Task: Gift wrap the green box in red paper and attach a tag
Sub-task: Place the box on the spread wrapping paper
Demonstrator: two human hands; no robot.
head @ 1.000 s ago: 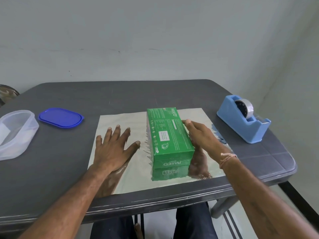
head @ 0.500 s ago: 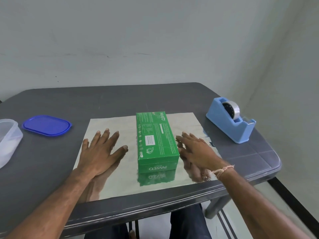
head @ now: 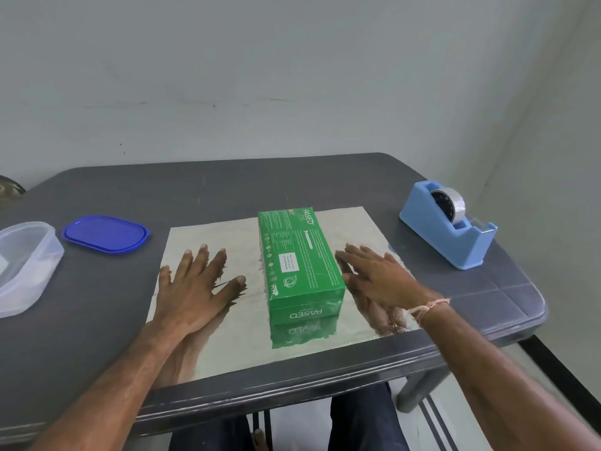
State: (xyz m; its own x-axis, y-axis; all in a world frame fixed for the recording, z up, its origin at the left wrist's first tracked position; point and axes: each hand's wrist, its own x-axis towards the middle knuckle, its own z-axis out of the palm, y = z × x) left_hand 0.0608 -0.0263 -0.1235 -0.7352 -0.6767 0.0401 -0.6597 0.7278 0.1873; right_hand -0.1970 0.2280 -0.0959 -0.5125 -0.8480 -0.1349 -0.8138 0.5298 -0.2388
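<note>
Blue lid (head: 106,233) beside clear tub (head: 26,265); tape dispenser (head: 447,227) far right.

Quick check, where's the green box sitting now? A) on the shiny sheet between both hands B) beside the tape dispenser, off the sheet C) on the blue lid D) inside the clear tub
A: the green box rests on the shiny sheet, left hand and right hand flat either side.

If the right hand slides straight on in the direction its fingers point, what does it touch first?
Probably the green box: the right hand points up-left, fingertips already beside its right wall.
</note>
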